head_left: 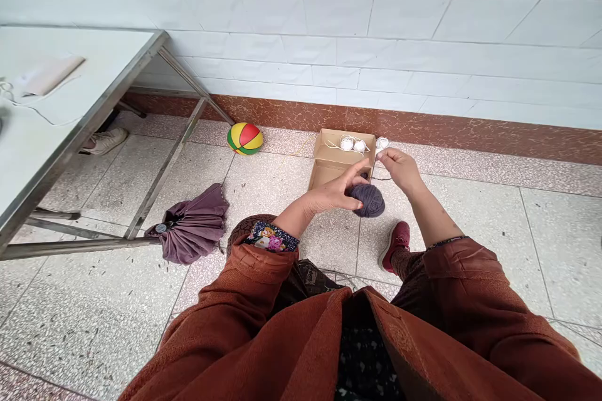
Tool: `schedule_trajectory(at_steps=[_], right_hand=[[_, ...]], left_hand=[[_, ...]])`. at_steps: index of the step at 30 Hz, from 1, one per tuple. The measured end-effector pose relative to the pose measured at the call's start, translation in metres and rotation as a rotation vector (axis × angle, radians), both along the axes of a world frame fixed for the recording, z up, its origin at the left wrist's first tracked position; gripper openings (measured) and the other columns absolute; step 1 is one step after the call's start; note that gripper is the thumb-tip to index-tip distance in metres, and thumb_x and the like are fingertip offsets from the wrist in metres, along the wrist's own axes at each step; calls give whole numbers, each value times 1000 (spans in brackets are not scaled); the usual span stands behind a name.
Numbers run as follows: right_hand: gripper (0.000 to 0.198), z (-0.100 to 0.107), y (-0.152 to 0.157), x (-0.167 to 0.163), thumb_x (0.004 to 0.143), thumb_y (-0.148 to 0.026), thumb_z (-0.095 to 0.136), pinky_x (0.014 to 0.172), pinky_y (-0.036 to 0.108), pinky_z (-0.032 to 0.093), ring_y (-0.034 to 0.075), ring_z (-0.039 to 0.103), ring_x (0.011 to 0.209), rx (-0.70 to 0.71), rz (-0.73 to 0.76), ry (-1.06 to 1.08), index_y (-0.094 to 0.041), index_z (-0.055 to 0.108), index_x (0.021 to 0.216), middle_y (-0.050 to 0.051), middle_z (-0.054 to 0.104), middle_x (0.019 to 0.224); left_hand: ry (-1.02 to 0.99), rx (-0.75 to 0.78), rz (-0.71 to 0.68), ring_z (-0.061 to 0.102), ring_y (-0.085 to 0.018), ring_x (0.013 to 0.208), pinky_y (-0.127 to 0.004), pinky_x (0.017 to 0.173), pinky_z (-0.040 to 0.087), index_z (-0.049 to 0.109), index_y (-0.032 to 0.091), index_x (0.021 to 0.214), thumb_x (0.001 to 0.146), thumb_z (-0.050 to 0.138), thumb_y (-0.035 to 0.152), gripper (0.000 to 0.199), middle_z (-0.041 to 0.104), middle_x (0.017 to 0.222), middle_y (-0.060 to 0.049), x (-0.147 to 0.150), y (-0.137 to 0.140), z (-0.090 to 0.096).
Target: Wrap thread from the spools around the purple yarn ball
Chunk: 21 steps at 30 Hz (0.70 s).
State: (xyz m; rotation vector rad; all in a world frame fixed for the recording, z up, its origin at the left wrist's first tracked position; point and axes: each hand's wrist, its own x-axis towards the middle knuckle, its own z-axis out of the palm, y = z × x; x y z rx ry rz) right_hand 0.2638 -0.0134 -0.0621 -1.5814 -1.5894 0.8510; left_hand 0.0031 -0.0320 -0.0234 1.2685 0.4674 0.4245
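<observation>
My left hand [335, 194] grips a dark purple ball of yarn [370, 202], with the thumb on its near side and the index finger stretched out above it. A dark strand of yarn [382, 178] runs from near the ball across to my right hand [399, 169], whose fingers are pinched together on it. An open cardboard box [324, 172] sits on the floor just beyond my left hand, partly hidden by it. White round bundles with cords [347, 143] lie in its far part. Another white bundle [382, 143] shows just beyond my right fingertips.
A metal-framed table [141, 53] stands at the left, a person's shoe [108, 141] beneath it. On the tiled floor are a multicoloured ball [245, 138] near the wall and a folded purple umbrella [197, 225]. A dark round seat edge [247, 230] shows beside my left forearm.
</observation>
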Motion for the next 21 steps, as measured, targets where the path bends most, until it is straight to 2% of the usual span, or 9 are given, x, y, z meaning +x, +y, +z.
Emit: schedule_trajectory(at_steps=[2,5,8,11,13,16,19,21], right_hand=[[32,-4,-6,-8,98,-50,65,74,36,51,25,66,77,-89,9,-58,-23,78,84,4,76,79],[22,-3,-22,-32,96,-40,69,76,38,54,27,71,81,-139,205,-96,-25,83,86,6,82,85],[26,9,-40,-52,102,-42,66,79,37,55,25,72,81,-70,453,-63,-26,82,89,4,81,85],[34,29,-50,-54,107,-50,62,80,36,55,22,71,80,3,570,34,-26,80,91,2,77,85],[35,42,-50,-48,108,-55,63,82,36,56,21,71,83,51,534,113,-26,80,96,3,78,90],[34,50,-41,-39,106,-57,67,87,39,56,22,71,87,128,404,181,-27,80,95,4,79,94],[36,42,-30,-37,103,-58,68,87,39,55,22,68,86,153,276,185,-26,77,89,4,78,91],[37,32,-26,-40,103,-59,65,83,38,54,22,66,82,118,205,181,-25,73,87,3,76,87]], left_hand=[[-53,-10,107,72,-29,115,-47,104,55,30,34,175,69,96,45,126,74,127,-10,-5,2,4],[-45,47,323,70,-30,122,-49,109,54,42,34,169,75,90,43,106,72,131,-9,-12,8,8],[168,189,542,68,-31,125,-53,114,53,53,29,160,75,85,34,91,69,134,-10,-14,15,7],[417,349,659,64,-35,129,-57,118,50,55,22,156,67,86,28,94,66,140,-15,-12,19,3],[481,421,628,63,-37,132,-59,121,47,51,20,160,65,88,28,103,65,143,-17,-9,18,-1],[447,453,454,64,-37,130,-61,120,47,41,22,169,65,89,29,115,68,139,-16,-7,13,-3],[265,386,236,65,-36,130,-60,119,47,37,28,172,67,89,30,118,69,136,-13,-6,10,-2],[115,275,155,66,-35,130,-58,117,49,38,31,172,69,90,35,115,70,135,-11,-7,9,2]])
